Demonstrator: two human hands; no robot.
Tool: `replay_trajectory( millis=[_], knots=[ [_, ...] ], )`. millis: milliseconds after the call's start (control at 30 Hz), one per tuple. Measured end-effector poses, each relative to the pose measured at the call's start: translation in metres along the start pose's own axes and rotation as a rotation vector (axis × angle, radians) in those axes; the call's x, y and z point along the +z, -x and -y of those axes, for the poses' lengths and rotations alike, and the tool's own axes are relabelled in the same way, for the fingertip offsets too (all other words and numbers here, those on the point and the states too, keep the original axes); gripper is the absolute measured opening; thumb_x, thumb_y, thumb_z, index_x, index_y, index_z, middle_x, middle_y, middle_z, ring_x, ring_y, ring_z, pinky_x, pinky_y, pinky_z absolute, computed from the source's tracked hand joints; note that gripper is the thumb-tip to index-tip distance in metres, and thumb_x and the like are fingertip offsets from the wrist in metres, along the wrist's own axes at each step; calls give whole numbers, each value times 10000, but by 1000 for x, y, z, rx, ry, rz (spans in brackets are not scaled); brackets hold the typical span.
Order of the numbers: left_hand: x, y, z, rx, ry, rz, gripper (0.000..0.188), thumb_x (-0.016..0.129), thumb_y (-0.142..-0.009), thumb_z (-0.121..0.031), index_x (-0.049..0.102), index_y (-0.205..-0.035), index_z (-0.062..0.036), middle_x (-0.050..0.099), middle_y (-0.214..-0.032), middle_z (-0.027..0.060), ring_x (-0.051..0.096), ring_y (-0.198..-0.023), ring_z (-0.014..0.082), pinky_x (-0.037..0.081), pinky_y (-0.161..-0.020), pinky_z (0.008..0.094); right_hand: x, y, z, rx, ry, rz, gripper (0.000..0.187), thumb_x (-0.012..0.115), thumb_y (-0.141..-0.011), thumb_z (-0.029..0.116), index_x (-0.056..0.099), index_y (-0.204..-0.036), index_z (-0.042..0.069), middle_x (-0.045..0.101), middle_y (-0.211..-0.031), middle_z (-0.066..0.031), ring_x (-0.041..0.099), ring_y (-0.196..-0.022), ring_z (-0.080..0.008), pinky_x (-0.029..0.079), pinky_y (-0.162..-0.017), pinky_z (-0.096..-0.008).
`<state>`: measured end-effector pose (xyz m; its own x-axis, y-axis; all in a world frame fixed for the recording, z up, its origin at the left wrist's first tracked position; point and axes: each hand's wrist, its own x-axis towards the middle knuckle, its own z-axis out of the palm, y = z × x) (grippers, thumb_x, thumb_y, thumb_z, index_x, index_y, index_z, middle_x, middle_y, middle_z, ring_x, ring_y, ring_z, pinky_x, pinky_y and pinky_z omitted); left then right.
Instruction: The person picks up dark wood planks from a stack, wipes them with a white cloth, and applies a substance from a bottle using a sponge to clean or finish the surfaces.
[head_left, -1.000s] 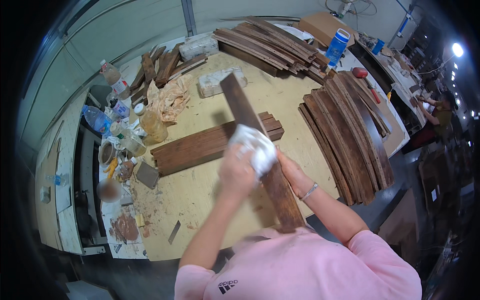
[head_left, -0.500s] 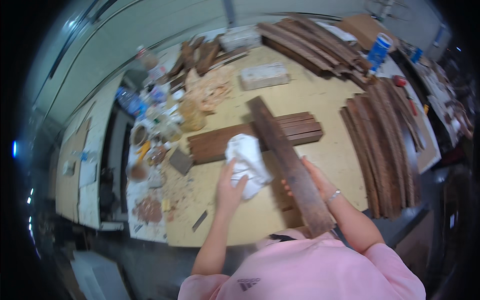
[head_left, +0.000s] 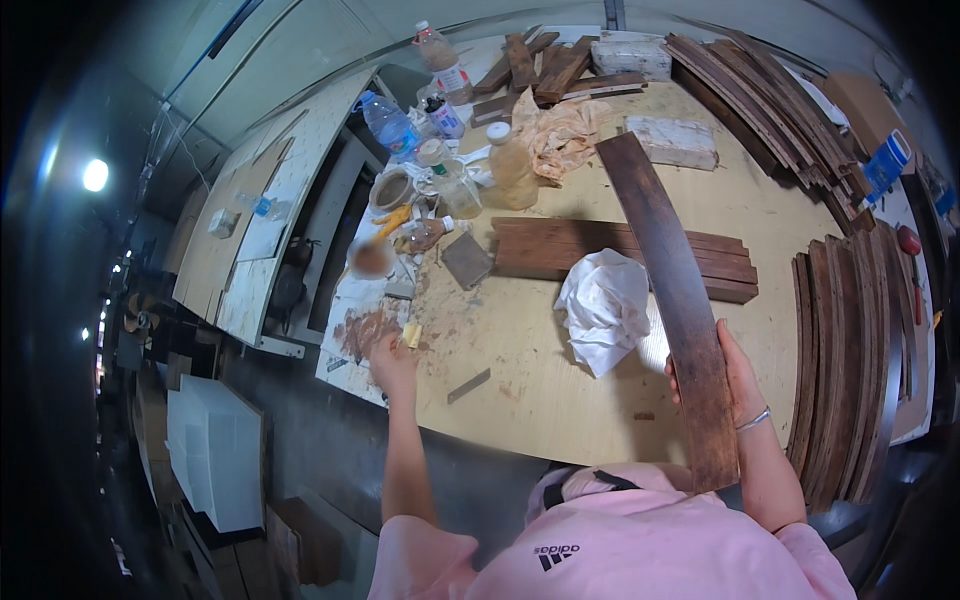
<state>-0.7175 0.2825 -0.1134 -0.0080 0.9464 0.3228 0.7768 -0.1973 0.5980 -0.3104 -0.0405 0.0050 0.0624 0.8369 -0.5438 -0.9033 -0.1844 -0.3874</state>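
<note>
Left hand point(head_left: 392, 368) now off cloth point(head_left: 603, 310), frame-left near yellow scrap point(head_left: 411, 335), we can't tell grip; right hand point(head_left: 740, 375) pinches plank point(head_left: 672, 265) slanting toward upper centre.

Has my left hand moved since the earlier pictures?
Yes, your left hand has moved left, off the white cloth and over close beside the fixed brown smear.

Cloth point(head_left: 604, 312) on table point(head_left: 540, 400), stacked boards point(head_left: 560, 246) behind it, bottles point(head_left: 514, 172) to the left, curved boards point(head_left: 832, 370) right, block point(head_left: 672, 142) farther back.
</note>
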Motion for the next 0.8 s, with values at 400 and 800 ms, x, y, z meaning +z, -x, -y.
replay_trajectory(
  millis=[400, 800],
  knots=[
    [-13, -50, 34, 143, -180, -92, 135, 683, -750, -26, 685, -885, -13, 614, -854, 165, 589, -840, 352, 465, -754, 441, 32, -36, -32, -55, 39, 20, 695, 293, -978, 621, 564, -1178, 14, 658, -919, -193, 681, -728, -280, 589, -632, -410],
    [-30, -110, 66, 379, -331, -11, 103, 634, -720, -15, 658, -820, -11, 583, -841, 159, 564, -838, 363, 453, -736, 469, 77, -52, -46, -126, -87, -115, 762, 327, -949, 659, 577, -1145, -33, 652, -931, -205, 660, -752, -308, 569, -652, -451]
  ],
)
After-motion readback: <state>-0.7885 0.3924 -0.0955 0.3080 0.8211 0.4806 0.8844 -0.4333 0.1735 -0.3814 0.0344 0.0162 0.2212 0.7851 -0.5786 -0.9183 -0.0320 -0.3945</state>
